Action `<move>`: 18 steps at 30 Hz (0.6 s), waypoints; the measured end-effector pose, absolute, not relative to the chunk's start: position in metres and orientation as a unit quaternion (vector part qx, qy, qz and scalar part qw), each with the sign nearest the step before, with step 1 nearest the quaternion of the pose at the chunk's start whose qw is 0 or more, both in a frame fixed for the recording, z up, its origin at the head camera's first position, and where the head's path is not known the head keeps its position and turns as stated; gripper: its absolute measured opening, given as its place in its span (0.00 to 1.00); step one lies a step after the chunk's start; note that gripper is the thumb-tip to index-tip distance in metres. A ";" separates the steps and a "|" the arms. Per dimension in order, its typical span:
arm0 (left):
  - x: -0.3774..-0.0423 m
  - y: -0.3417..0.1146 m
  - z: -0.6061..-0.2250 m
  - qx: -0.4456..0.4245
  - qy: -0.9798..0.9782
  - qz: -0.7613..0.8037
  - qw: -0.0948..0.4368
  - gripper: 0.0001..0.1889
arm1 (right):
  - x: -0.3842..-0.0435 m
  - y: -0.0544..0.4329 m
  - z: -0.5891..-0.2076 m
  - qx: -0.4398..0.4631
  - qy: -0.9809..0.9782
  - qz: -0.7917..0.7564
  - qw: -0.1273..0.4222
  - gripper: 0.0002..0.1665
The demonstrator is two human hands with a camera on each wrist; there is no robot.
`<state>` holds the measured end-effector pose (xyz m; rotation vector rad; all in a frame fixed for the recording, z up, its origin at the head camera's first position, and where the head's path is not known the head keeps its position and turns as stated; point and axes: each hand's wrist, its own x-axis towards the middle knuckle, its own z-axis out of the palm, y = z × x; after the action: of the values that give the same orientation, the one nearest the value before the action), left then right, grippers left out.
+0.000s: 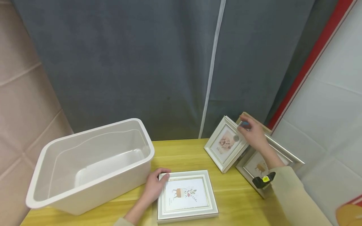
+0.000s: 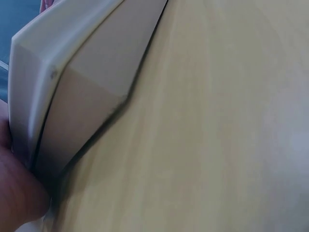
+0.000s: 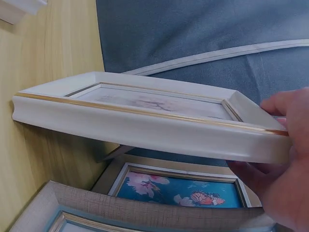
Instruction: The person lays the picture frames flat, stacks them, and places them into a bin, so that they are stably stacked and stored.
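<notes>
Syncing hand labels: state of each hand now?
Left hand: holding the flat-lying white frame at a corner.
Right hand: holding the tilted white frame.

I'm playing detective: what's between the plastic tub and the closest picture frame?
The left hand, touching that picture frame, and some wooden tabletop, as the head view shows.

Frame point(image 2: 91, 89) and left hand point(image 2: 21, 191), left wrist view

Frame: one, partly shown, upper left; pale moulded rim with a small dark mark near the corner, plain beige side, dark line along the lower edge. Left hand: partly shown, lower left, blurred, touching the frame near its corner. Tabletop point(image 2: 203, 125): light wood grain, paler sheen at right. Cloth point(image 2: 19, 18): blue-grey, upper left corner.
</notes>
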<state>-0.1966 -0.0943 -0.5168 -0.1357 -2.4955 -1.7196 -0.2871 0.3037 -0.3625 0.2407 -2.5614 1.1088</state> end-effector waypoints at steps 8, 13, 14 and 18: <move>-0.193 -0.094 -0.515 -0.046 -0.825 -0.560 0.062 0.07 | -0.282 0.294 -0.355 0.082 -0.929 0.352 0.087 0.37; -0.192 -0.094 -0.514 -0.058 -0.833 -0.545 0.074 0.08 | -0.280 0.293 -0.356 0.081 -0.941 0.317 0.086 0.34; -0.192 -0.094 -0.514 -0.060 -0.833 -0.545 0.075 0.08 | -0.280 0.294 -0.357 0.084 -0.943 0.311 0.089 0.32; -0.192 -0.094 -0.513 -0.068 -0.836 -0.538 0.082 0.08 | -0.279 0.295 -0.361 0.096 -0.946 0.293 0.101 0.29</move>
<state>-0.1915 -0.0943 -0.5133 -0.2041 -2.4980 -1.6081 -0.2791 0.2955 -0.3612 0.2833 -2.7948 0.8667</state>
